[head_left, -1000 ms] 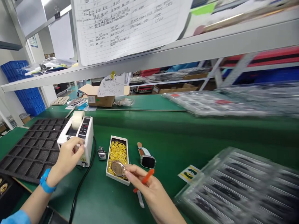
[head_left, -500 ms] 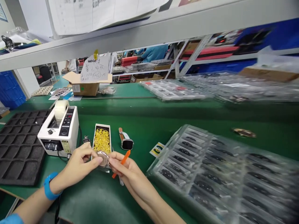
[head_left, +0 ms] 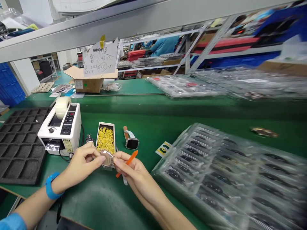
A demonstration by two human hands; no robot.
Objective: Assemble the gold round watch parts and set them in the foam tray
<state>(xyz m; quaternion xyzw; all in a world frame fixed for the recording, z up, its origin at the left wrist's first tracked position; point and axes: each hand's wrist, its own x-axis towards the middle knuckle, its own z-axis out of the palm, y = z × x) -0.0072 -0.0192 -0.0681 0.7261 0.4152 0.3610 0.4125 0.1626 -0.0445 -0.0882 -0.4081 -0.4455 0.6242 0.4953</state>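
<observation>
My left hand (head_left: 82, 162) pinches the left edge of a round, shiny silver watch case (head_left: 107, 159) between thumb and fingers. On its other side, my right hand (head_left: 135, 174) grips the case's right edge with thumb and index finger. An orange pointed plastic stick (head_left: 133, 156) is also tucked in my right hand, slanting across the fingers. Just behind the case stands a white box (head_left: 114, 135) filled with yellow rings (head_left: 105, 139). A smartwatch (head_left: 132, 143) with a brown and pale strap lies right of this box. The case's underside is hidden.
A white tape dispenser (head_left: 74, 123) and a black compartment tray (head_left: 24, 143) stand left. Stacked clear plastic trays (head_left: 192, 179) with dark parts fill the right. A yellow-green card (head_left: 163, 149) lies beside them. Above runs a grey shelf beam (head_left: 134, 20); a cardboard box (head_left: 88, 85) stands behind.
The view has shifted slightly, so the bench things sit higher in the picture. A strip of tape now shows at the dispenser's front. Both hands keep their hold on the watch case.
</observation>
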